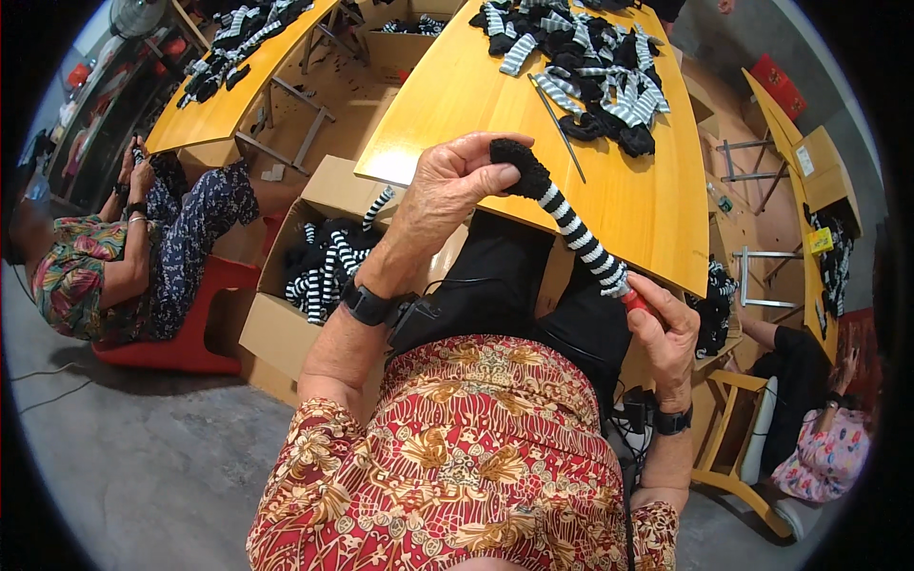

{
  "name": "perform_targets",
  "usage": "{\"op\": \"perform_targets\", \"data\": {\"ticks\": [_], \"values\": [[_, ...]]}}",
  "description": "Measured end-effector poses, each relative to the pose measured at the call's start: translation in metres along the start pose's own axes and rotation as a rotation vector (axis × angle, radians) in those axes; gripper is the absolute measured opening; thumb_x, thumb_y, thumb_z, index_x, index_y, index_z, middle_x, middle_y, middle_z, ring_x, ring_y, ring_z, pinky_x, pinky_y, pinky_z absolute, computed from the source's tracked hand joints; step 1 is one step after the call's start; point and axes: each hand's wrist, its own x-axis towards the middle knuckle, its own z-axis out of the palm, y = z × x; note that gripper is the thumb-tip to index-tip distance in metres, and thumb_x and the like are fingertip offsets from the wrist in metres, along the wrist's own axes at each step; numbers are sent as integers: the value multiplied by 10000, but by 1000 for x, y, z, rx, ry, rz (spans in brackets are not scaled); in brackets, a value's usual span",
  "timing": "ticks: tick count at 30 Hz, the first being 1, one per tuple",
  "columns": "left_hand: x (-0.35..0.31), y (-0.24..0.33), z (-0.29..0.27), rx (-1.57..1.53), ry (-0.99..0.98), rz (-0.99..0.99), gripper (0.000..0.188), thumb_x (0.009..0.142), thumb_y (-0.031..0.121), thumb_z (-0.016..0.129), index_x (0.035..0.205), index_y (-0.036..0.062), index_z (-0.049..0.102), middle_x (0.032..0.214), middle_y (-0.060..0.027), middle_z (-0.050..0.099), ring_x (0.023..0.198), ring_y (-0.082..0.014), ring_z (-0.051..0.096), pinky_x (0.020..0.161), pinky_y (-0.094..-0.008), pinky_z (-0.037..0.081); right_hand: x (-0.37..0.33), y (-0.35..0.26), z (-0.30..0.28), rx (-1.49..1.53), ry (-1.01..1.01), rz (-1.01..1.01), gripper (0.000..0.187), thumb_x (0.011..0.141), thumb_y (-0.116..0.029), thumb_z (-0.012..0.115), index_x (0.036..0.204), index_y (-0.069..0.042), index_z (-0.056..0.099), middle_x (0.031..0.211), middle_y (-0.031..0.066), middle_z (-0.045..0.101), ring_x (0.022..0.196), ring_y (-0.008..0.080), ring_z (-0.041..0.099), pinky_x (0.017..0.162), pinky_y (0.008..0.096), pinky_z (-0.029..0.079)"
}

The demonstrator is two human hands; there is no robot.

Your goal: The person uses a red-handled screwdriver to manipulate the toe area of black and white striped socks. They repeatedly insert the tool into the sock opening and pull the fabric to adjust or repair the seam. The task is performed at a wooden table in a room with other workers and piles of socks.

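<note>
A patterned shirt [457, 438] fills the foreground as its wearer draws out a striped knit [583, 240] above the lap, at the near edge of a yellow table [428, 105]. The left hand [443, 186] pinches the black end between thumb and fingers; the right hand [671, 328] grasps the other end along with a red piece [635, 303], mostly covered by the fingers, its kind impossible to tell. Should either pinch slacken under the pull, the knit could spring free and drop to the lap; too hard a tug might distort the stitches, and any rough edge on the red piece could snag a loop. Beyond lie a dark rod [557, 128] and a pile [609, 81] of similar knits.
</note>
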Motion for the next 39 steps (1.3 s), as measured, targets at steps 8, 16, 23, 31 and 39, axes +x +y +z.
{"op": "perform_targets", "data": {"ticks": [8, 16, 23, 31, 39], "values": [[-3, -23, 11, -123, 33, 34, 245, 906, 113, 646, 1125, 3, 644, 980, -47, 703, 858, -107, 658, 789, -252, 537, -5, 2, 36, -76, 183, -230, 370, 804, 22, 647, 1174, 29, 636, 895, 95, 659, 794, 138, 606, 713, 251, 472], [-11, -24, 1, -136, 100, -46, 233, 907, 133, 647, 1103, 7, 656, 996, -60, 697, 837, -109, 658, 766, -241, 544, 10, 0, 48, -258, 9, -285, 488, 782, 48, 627, 1266, 10, 571, 823, 113, 583, 699, 214, 571, 640, 295, 468], [-13, -7, -18, -11, 62, -119, 354, 954, 280, 591, 1196, 21, 596, 1014, -88, 694, 939, -162, 674, 771, -255, 546, 7, -15, 44, -143, -145, -232, 531, 812, 23, 565, 1340, -10, 514, 928, 158, 623, 778, 237, 618, 731, 301, 491], [-7, -9, -14, -79, 156, -48, 244, 910, 198, 656, 1065, 10, 681, 919, -25, 703, 809, -78, 647, 718, -216, 525, -8, -11, 42, 68, -206, 86, 493, 894, -43, 519, 1384, -19, 473, 787, 53, 598, 622, 95, 519, 591, 253, 442], [-6, -18, 4, -130, 125, 28, 282, 913, 180, 651, 1135, 6, 650, 942, -32, 702, 794, -64, 641, 694, -195, 521, -16, -4, 56, 89, -24, 13, 451, 914, -55, 524, 1358, 15, 489, 965, 85, 667, 752, 99, 605, 692, 253, 493]]}}
